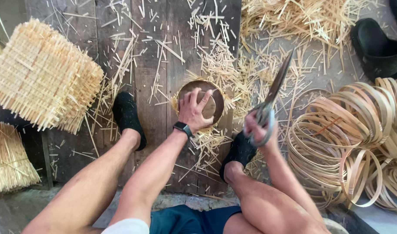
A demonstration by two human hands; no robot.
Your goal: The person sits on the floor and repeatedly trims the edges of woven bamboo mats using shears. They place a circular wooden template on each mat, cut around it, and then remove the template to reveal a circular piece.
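Observation:
My left hand (193, 110), with a dark watch on its wrist, rests fingers spread on a small round woven bamboo basket with a brown hoop rim (219, 97) that sits on the wooden boards between my feet. My right hand (258, 128) grips the handles of large metal scissors (274, 89). The blades point up and away, to the right of the basket and apart from it. Bamboo strip ends stick out around the basket's rim.
Cut bamboo slivers (216, 56) litter the boards. A stack of woven bamboo mats (42, 76) lies at left, a strip bundle (7, 158) below it. Many bamboo hoops (354, 138) pile up at right. A black sandal (378, 47) lies top right. My feet wear black socks (127, 115).

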